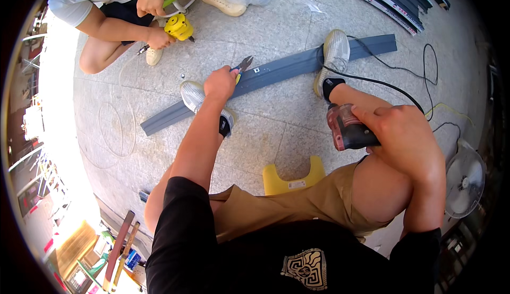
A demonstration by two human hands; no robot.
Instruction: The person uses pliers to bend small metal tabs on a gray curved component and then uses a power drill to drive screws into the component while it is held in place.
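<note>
Pliers (245,64) and power tool (351,129) in hands (219,83), grey strip (287,69)

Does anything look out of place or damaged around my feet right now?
Yes: the black cord runs across your right shoe and also over the grey strip underfoot, so it might snag if you move that foot. No spill or clear damage stands out.
</note>
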